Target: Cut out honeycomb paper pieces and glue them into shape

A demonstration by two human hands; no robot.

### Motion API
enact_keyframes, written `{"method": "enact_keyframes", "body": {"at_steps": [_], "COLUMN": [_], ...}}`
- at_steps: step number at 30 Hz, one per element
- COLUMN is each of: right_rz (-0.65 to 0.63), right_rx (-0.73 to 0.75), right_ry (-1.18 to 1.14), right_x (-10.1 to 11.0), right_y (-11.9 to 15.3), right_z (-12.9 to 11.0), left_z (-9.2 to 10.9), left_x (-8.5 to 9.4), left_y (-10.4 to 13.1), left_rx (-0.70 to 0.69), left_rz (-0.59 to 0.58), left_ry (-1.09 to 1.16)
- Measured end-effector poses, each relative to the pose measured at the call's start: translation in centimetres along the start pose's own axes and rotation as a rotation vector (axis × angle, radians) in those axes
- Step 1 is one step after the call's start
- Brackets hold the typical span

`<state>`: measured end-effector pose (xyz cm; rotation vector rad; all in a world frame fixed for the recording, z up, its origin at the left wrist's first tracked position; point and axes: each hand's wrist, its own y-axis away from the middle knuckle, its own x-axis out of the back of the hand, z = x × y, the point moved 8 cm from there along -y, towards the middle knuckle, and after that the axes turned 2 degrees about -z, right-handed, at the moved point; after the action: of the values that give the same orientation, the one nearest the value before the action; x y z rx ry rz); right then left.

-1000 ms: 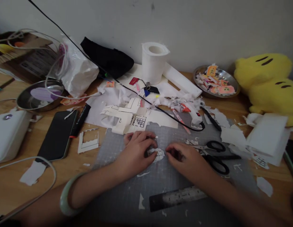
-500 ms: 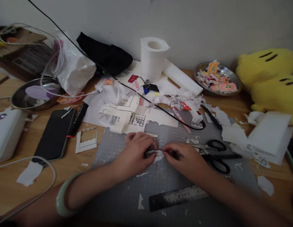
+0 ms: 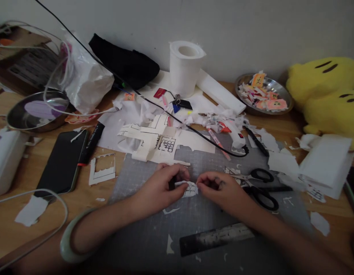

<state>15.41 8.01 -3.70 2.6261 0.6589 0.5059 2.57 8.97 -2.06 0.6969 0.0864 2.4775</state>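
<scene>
A small white paper cutout [image 3: 190, 189] with black drawn lines lies between my two hands, just above the grey cutting mat [image 3: 148, 233]. My left hand [image 3: 167, 183] is closed on its left side, the thumb pressing on the drawn face. At the right edge, the thumb and fingertips of my right hand [image 3: 219, 187] are pinched together on the paper. Black-handled scissors [image 3: 261, 189] rest open beside my right hand. Beyond my left hand sits a folded cream paper model [image 3: 154, 139] with black printed lines.
A worn ruler [image 3: 217, 238] and paper scraps lie on the mat. A glue gun [image 3: 235, 137] with a black cord is behind my hands. The left side holds a phone [image 3: 62, 160], a marker [image 3: 92, 143] and a metal bowl [image 3: 36, 110]; a scrap-filled bowl [image 3: 264, 93] stands back right.
My left hand has shifted slightly and its fingers are raised more, so more of the cutout's drawn face shows. The right hand keeps nearly the same place. The view has tilted a little.
</scene>
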Motion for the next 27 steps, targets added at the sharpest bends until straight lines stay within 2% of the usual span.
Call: {"method": "enact_keyframes", "body": {"at_steps": [3, 5, 13, 18, 27], "right_rz": [-0.029, -0.049, -0.032, -0.102, -0.22], "right_rx": [-0.03, -0.04, -0.041, -0.104, -0.071], "right_ry": [-0.163, -0.224, -0.318, -0.408, -0.418], "right_x": [-0.2, -0.4, -0.5, -1.2, -2.2], "right_y": [0.0, 0.1, 0.2, 0.3, 0.3], "right_z": [0.1, 0.0, 0.1, 1.3, 0.9], "left_z": [-0.1, 0.0, 0.1, 0.2, 0.7], "left_x": [0.2, 0.1, 0.1, 0.1, 0.1], "left_y": [0.0, -0.1, -0.1, -0.1, 0.0], "left_rx": [0.023, 0.035, 0.039, 0.03, -0.047], "left_rz": [-0.019, -0.058, -0.11, -0.146, -0.153], "left_ry": [0.254, 0.341, 0.097, 0.114, 0.029]}}
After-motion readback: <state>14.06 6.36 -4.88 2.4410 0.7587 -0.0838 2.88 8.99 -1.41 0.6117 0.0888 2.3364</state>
